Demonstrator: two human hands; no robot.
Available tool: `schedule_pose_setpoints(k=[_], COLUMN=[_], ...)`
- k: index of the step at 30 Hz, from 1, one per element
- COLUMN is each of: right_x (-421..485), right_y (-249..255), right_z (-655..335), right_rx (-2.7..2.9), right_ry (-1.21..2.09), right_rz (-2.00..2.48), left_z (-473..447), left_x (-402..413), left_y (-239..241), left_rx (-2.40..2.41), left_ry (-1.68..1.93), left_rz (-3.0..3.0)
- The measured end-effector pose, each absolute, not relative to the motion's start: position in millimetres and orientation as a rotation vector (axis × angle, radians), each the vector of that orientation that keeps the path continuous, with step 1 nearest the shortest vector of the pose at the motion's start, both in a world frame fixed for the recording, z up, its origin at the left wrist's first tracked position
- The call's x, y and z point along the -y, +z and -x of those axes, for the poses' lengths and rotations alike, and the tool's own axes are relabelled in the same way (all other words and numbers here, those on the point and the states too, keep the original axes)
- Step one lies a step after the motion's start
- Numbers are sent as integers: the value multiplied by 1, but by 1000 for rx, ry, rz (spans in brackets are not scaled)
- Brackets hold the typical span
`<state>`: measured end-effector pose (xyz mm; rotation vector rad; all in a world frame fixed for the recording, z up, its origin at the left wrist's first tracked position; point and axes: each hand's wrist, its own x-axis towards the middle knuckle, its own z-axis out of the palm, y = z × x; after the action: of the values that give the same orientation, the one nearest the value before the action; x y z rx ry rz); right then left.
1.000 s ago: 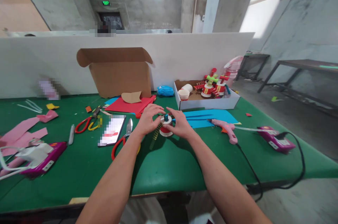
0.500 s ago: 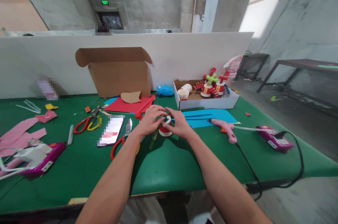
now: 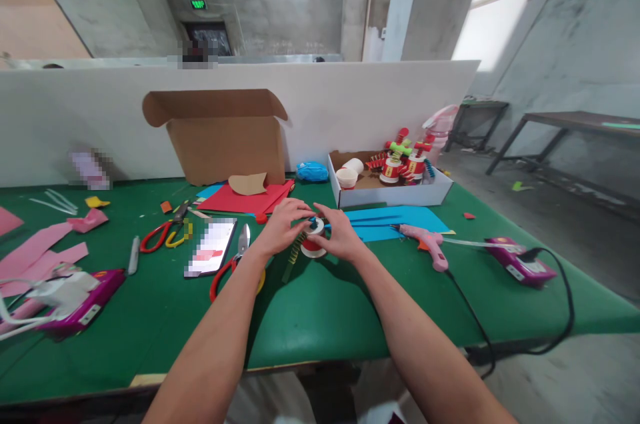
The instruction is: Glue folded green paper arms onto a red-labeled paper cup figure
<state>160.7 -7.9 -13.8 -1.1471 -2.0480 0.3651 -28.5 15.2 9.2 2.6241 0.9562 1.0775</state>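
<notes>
Between my two hands, upside down on the green table, stands a small paper cup [image 3: 313,247] with a red band and a white rim. My left hand [image 3: 284,229] has its fingers bent over the cup's top from the left, by a small blue piece there. From the right, my right hand [image 3: 341,235] curls its thumb and fingers against the cup. A folded green paper strip [image 3: 293,261] hangs down by the cup's left side. Fingers partly hide the top and what they pinch. Red-and-yellow-handled scissors [image 3: 243,241] lie beside my left forearm.
A pink glue gun [image 3: 430,242] and blue paper [image 3: 395,224] lie on the right. Behind them, a white box [image 3: 395,196] holds similar cup figures. To the left lie a phone [image 3: 211,247], pliers [image 3: 177,217], red paper [image 3: 220,199] and pink scraps [image 3: 37,251].
My hands have barely moved, with only slight finger shifts at the cup's top. A piece of pink paper now shows at the far left edge.
</notes>
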Motion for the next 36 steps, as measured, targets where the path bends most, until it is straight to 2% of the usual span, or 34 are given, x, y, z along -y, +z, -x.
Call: schedule_pose_setpoints(k=[13, 19, 23, 27, 32, 36], right_x=[9, 11, 10, 3, -7, -7], right_y=[-11, -10, -11, -13, -14, -12], right_z=[-161, -160, -161, -168, -176, -177], right_rx=[2037, 2035, 1982, 1642, 1246, 1300], right_ry=[396, 417, 496, 599, 490, 508], right_rz=[1120, 1138, 1066, 1038, 1130, 1146], left_z=[28, 29, 32, 30, 25, 24], left_x=[-10, -14, -18, -17, -12, -10], left_y=[14, 10, 5, 6, 9, 12], left_rx=[-1035, -1221, -1355, -1462, -1350, -1270], left_ry=[1225, 1303, 1568, 1824, 1691, 1538], left_rz=[-2496, -2400, -2199, -1956, -2267, -2319])
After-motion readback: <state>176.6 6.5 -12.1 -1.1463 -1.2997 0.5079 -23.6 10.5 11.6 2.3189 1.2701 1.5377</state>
